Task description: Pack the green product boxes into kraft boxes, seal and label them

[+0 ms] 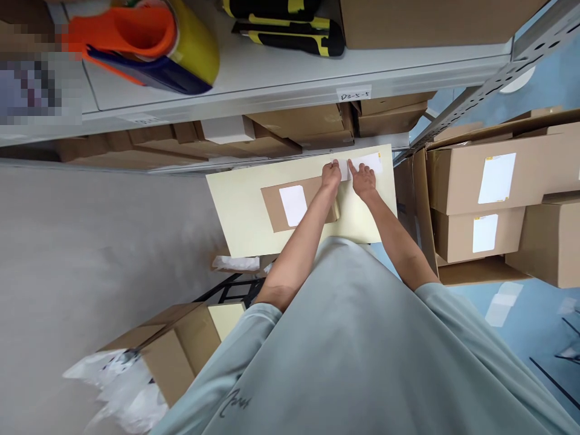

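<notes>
A pale yellow board [244,205] lies below me like a small tabletop. On it rests a flat brown parcel [272,208] bearing a white label [293,205]. At the board's far edge lies a white paper slip [372,162]. My left hand [330,175] pinches the slip's left end, fingers curled. My right hand [362,179] lies on the slip with the fingers stretched out flat, pressing it down.
A grey metal shelf [281,78] runs above, carrying a yellow tape dispenser with orange handle [154,42], black-and-yellow tools [290,27] and cartons. Stacked labelled cartons [493,193] stand at right. An open carton [181,350] with white plastic wrap sits lower left on the grey floor.
</notes>
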`<state>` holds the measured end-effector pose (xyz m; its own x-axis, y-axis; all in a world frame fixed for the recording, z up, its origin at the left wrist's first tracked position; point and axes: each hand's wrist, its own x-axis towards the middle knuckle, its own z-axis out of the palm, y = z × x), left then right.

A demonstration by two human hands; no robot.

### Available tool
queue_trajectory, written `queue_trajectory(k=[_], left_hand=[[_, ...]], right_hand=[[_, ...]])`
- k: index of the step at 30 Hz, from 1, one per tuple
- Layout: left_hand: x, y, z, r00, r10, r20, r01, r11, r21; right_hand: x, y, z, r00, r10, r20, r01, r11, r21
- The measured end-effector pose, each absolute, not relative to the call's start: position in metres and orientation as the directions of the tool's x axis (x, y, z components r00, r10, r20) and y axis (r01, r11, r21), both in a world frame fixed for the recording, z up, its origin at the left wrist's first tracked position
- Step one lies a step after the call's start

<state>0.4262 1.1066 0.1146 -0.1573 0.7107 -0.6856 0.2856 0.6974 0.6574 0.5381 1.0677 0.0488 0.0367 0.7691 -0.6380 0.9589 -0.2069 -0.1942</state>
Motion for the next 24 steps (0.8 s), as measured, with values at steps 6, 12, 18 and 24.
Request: queue_trajectory(k=[6,12,18,24], left_hand=[[0.425,1.11,0.1,-0.172,0.7,-0.693,0.276,0.71,0.648],[0.428,1.105,0.093,-0.214,0.689,-0.693,0.255,0.724,0.641],[0.43,1.096,0.096,-0.226,0.729,-0.646,0.309,0.683,0.662],[0.418,1.095,0.097,-0.161,0.794,-0.586,0.293,0.606,0.74]], right_hand=[[0.537,1.076,0.049,0.043,0.74,-0.671,0.962,-0.211,-0.171],[0.538,1.078,0.051,0.043,0.734,-0.677,0.955,-0.23,-0.189],[0.539,1.079,0.051,0.028,0.734,-0.679,0.961,-0.208,-0.185],[0.54,1.082,0.053,0.014,0.73,-0.684,0.961,-0.199,-0.193]])
